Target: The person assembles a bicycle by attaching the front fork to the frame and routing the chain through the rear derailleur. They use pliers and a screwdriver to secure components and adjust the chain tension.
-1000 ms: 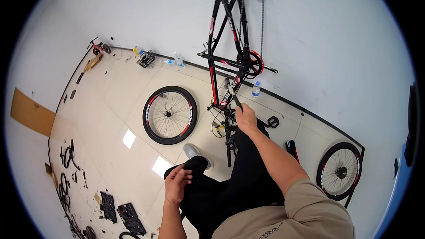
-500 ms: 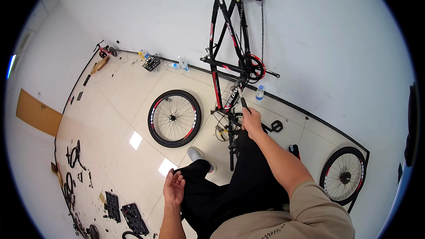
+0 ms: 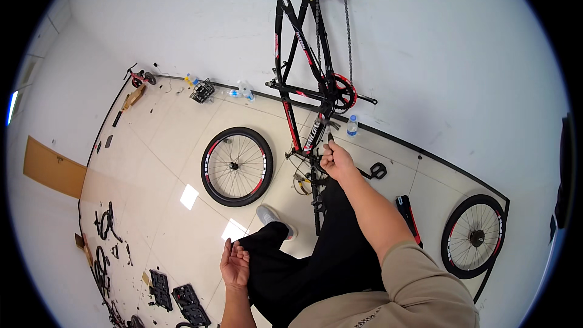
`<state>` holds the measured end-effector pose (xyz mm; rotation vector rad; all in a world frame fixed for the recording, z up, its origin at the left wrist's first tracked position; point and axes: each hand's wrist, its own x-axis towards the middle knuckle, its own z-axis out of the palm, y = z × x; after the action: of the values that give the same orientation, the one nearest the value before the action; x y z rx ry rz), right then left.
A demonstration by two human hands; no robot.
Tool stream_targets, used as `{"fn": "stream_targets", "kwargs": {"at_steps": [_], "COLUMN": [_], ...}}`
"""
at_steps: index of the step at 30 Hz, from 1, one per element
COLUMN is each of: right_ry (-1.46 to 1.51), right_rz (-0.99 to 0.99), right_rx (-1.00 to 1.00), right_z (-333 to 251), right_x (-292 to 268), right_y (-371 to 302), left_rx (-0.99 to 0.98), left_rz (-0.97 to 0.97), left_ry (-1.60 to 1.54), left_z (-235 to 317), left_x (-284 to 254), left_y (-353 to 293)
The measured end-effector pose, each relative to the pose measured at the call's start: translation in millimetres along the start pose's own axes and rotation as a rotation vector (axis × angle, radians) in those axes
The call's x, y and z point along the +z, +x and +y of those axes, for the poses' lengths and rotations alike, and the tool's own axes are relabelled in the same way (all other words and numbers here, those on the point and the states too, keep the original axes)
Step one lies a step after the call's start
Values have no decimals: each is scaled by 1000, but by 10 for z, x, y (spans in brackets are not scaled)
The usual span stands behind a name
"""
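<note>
Hold the hand tool [image 3: 330,136] (possibly a hammer; its head is blurred) firmly, and preferably steady the bicycle frame [image 3: 289,116] with the left hand [image 3: 235,265]. The right hand [image 3: 337,161] is curled tightly around the handle; the left is empty, palm up, fingers loosely extended. The frame stands upended beside the wall [image 3: 437,67]: black, with red-and-white markings, chain [image 3: 348,36] hanging from its rear end.

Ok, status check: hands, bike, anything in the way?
Right hand gripping dark-handled tool; left hand empty. Bike frame upside down, wheelless. Bottle near frame, apparently not blocking.
</note>
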<state>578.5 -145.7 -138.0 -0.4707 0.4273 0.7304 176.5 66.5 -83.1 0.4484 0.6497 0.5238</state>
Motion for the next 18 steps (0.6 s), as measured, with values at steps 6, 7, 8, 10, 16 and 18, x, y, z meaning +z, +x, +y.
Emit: {"fn": "stream_targets", "kwargs": {"at_steps": [6,7,8,10,16,18], "right_ry": [242,221,201,335,207,104], "right_rz": [18,84,150,65,88,120], "right_rx": [100,72,44,74,99,71], "right_z": [-53,-31,-25,-45,8,70], "right_x": [19,129,178,66,184,45], "right_y": [-142,-198,-231,-164,-247,-82], "left_rx": [4,3,0,-6,6,-3], "left_rz": [-19,-32,-32,-35,-35,-49], "left_ry": [45,56,54,51,66,75], "left_z": [-9,-2,-4,-6,-4,-23], "left_x": [6,17,20,28,28,48], "left_y": [-4,10,15,20,5,21]}}
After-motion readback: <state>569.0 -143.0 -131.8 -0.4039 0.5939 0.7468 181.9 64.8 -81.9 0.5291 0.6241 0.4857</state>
